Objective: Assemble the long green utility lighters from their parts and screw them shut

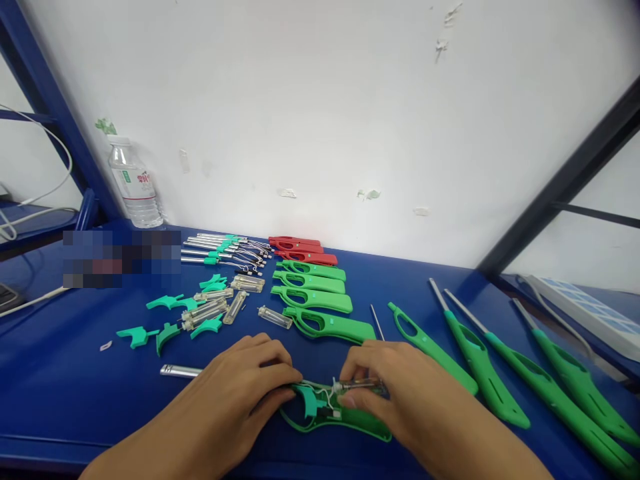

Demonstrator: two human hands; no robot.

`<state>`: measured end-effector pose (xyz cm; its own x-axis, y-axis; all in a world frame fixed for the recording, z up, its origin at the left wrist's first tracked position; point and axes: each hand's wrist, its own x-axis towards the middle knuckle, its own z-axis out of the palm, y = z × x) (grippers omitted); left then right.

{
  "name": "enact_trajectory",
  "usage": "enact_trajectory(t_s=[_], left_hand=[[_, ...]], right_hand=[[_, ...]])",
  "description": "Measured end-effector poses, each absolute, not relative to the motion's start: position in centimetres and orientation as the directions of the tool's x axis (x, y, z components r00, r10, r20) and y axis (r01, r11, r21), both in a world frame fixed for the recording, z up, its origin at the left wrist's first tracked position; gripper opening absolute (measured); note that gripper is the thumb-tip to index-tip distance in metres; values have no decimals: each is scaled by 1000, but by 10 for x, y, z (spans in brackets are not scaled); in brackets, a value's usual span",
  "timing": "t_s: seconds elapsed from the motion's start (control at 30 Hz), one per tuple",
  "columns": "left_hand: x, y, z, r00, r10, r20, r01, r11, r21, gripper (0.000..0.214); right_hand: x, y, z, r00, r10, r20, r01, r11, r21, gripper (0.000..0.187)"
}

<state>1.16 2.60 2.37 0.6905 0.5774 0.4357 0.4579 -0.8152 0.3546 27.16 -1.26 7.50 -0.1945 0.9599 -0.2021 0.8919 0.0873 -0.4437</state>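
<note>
Low in the middle of the frame, I see both hands on a green shell (350,425) that lies open-side up on the blue table (60,400). My left hand (240,383) is curled down over the shell's left end, fingers bent and pressing. My right hand (400,393) pinches a small clear tube (364,383) between thumb and fingertips, just above the shell's right half.

A teal trigger (307,400) and a thin white wire (329,399) sit loose in the shell between the hands. I judge the wire to be the weak point. If the clear tube goes down crooked, the wire could get trapped under it or pulled off its end. A hard press from the left fingers could also tip the trigger out of its seat. The metal rod (180,371) sticking out to the left might roll or twist the shell.

The left fingers cover the join between rod and shell, so I cannot tell whether the rod is seated. The right fingers hide the far end of the clear tube. A blurred patch covers part of the table at middle left. The finished lighters (500,377) at lower right are cut off by the frame edge.
</note>
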Motion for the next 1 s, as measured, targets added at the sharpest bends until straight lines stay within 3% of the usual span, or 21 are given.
enact_trajectory(t_s=[0.4, 0.6, 0.73, 0.87, 1.0], left_hand=[[13, 23, 19, 700, 527, 482, 461, -849, 259, 37], [10, 19, 15, 698, 593, 402, 526, -805, 275, 40], [11, 17, 14, 701, 586, 406, 523, -810, 265, 40], [12, 18, 15, 699, 583, 414, 515, -812, 274, 38], [13, 18, 17, 716, 569, 405, 506, -822, 261, 36]], right_hand=[[271, -12, 81, -204, 945, -257, 885, 66, -461, 17], [272, -13, 81, -194, 956, -221, 880, 70, -469, 18], [276, -12, 69, -245, 957, -152, 871, 148, -469, 14], [272, -11, 50, -275, 961, 23, 899, 266, -348, 25], [269, -16, 39, -279, 957, 76, 910, 289, -297, 29]])
